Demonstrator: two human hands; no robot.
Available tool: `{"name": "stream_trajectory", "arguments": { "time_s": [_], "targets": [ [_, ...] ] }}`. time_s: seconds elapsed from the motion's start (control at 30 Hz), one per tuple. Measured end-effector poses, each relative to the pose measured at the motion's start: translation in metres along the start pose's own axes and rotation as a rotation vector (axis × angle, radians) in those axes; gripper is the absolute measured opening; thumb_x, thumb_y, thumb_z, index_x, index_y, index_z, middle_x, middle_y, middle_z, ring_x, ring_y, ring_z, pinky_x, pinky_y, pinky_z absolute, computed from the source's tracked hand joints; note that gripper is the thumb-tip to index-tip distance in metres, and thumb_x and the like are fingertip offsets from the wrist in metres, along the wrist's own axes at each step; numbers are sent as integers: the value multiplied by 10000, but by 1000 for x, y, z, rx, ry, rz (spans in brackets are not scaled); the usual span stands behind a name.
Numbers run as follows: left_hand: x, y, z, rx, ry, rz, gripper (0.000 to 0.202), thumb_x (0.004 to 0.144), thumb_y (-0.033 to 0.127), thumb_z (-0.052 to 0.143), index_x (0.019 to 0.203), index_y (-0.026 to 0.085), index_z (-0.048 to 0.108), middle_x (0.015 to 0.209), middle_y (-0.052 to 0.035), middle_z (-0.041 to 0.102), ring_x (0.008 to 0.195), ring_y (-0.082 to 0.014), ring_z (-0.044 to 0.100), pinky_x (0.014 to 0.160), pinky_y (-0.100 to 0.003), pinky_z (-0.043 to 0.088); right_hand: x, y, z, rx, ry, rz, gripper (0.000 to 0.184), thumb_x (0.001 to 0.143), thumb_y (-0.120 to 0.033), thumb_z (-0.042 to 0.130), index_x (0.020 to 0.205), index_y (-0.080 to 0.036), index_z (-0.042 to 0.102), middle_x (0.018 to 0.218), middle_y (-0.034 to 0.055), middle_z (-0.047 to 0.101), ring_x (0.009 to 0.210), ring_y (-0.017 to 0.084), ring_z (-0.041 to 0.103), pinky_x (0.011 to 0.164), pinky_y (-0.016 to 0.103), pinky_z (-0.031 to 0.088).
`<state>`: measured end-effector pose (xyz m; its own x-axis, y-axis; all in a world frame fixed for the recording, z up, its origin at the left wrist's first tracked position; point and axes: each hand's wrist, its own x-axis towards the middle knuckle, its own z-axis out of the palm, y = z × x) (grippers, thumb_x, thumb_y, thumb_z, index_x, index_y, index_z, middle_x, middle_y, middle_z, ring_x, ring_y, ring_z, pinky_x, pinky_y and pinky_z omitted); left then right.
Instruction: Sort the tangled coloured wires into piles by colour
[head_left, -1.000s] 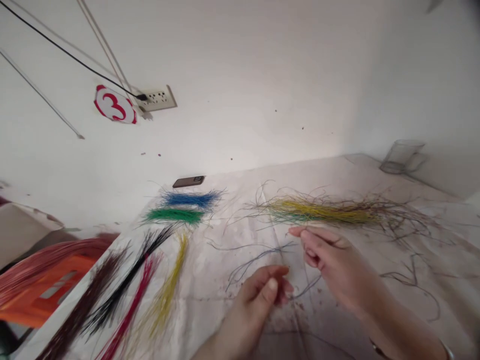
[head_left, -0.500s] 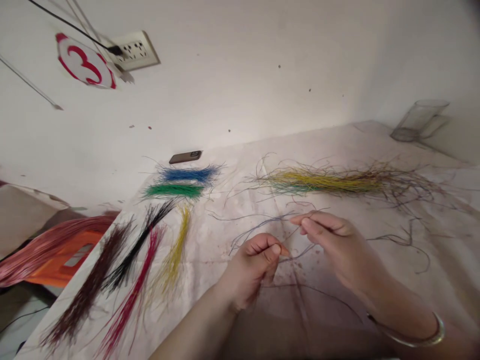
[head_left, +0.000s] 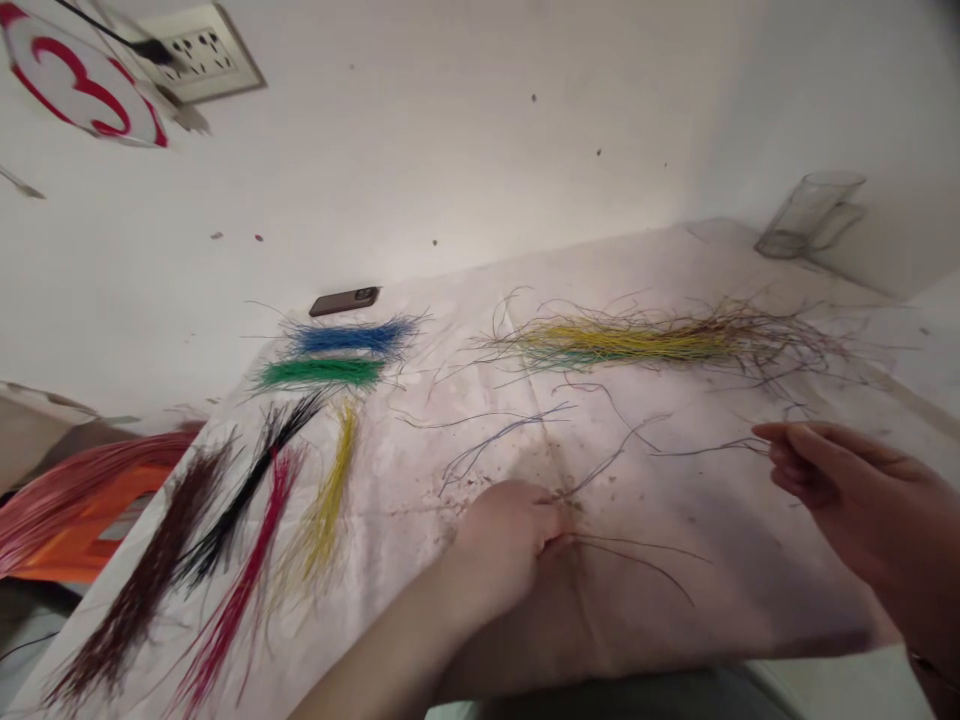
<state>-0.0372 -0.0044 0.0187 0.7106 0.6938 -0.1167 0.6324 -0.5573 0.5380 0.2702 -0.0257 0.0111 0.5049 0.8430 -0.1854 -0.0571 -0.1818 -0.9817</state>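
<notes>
My left hand (head_left: 514, 525) rests low over the cloth, fingers closed around thin wire-like strands. Two reddish-brown strands (head_left: 637, 557) run out to the right from its fingertips. A bluish strand (head_left: 611, 460) slants up from beside the same fingers. Off to the right, my right hand (head_left: 862, 485) is raised with thumb and forefinger pinched; whatever is between them is too fine to make out. A dark strand (head_left: 709, 449) reaches towards its fingertips. Loose blue strands (head_left: 502, 433) lie beyond my left hand.
A mixed yellow-green-brown bundle (head_left: 637, 342) lies at the back. Blue (head_left: 349, 338), green (head_left: 322, 372), black (head_left: 259, 460), crimson (head_left: 255, 560), yellow (head_left: 330, 510) and maroon (head_left: 150, 575) bundles sit left. A phone (head_left: 345, 301) and a glass mug (head_left: 806, 215) are near the wall.
My hands have moved apart: the right one has gone well to the right, the left one down onto the cloth. The view has shifted slightly to the right.
</notes>
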Motion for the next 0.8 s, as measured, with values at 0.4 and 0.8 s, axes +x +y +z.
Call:
{"name": "stream_trajectory", "arguments": {
  "time_s": [0.4,0.8],
  "targets": [
    [3,-4,10,117,-81,-88,113,843,177,534,784,184,630,831,-22,628,827,-190,552,723,-295,392,33,16,-1,-119,-79,-64,348,699,-519,706,816,-192,721,657,11,566,563,105,463,500,245,379],
    [2,8,5,146,-133,-129,105,755,147,551,786,177,646,842,-44,674,789,-209,599,697,-302,436,54,4,42,-665,-295,-437,285,830,-437,512,779,-234,706,717,33,667,677,192,599,582,296,438]
  ]
}}
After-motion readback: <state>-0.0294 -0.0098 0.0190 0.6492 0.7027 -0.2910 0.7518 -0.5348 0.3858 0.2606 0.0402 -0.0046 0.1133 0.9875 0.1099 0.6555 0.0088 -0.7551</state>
